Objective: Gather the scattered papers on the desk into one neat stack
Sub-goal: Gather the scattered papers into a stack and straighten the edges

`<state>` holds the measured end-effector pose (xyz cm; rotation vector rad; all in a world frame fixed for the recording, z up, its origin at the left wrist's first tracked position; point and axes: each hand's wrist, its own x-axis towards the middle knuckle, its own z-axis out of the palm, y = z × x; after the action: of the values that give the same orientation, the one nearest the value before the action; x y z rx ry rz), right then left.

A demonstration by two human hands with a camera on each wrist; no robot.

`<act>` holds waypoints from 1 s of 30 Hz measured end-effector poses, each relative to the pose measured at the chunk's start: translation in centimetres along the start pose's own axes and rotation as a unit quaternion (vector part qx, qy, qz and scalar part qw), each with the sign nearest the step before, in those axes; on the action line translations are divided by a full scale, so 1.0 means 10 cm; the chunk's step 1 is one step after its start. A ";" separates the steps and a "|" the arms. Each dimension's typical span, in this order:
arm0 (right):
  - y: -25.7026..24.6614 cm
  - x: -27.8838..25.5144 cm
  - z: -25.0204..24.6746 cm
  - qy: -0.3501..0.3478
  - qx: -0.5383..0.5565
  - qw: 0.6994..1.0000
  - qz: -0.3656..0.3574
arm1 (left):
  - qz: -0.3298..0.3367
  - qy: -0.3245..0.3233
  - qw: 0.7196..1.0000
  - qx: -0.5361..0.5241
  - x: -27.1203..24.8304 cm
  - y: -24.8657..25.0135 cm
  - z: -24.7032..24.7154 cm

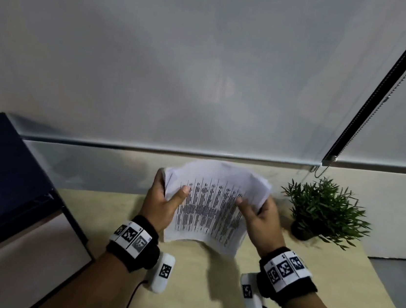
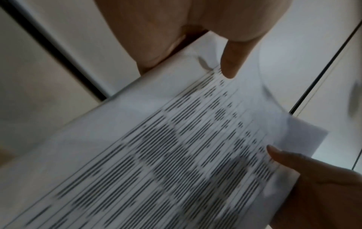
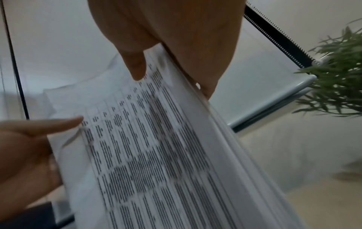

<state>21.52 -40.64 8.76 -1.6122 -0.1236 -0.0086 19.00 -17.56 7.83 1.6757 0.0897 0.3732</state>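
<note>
Head view, papers point(image 1: 212, 206) above desk point(image 1: 196, 281), left grip point(image 1: 162, 205) and right grip point(image 1: 263, 220) pinching opposite edges

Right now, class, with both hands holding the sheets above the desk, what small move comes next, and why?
Probably tap the papers edge-down on the desk: the left hand and right hand grip opposite sides, yet top edges fan unevenly.

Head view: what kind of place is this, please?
Probably an office. A wooden desk stands at a window with a roller blind, a potted plant beside it, and printed papers are held above it.
</note>
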 end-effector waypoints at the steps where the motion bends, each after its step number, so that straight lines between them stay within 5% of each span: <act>1: 0.04 -0.04 0.00 0.008 -0.001 1.000 -0.005 | 0.006 0.003 1.000 0.001 -0.03 -0.04 0.01; 9: 0.07 -0.03 0.06 0.036 -0.012 0.998 -0.048 | 0.031 0.039 0.997 0.053 0.00 -0.03 0.10; 14: -0.05 -0.08 0.04 0.060 0.031 0.996 -0.057 | 0.053 0.025 0.997 -0.039 -0.01 0.09 0.07; 21: -0.17 0.08 0.15 0.122 0.070 0.989 -0.046 | 0.050 0.116 0.991 -0.043 0.12 0.19 0.12; 25: -0.11 0.09 0.12 0.129 0.066 0.988 -0.062 | 0.047 0.095 0.992 -0.061 0.13 0.19 0.14; 30: -0.02 0.01 0.07 0.052 0.043 0.993 -0.100 | 0.072 0.010 0.995 -0.073 0.04 0.09 0.13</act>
<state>21.53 -39.90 8.96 -1.5050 -0.2012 -0.2395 19.61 -18.86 8.61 1.5376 -0.0435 0.4943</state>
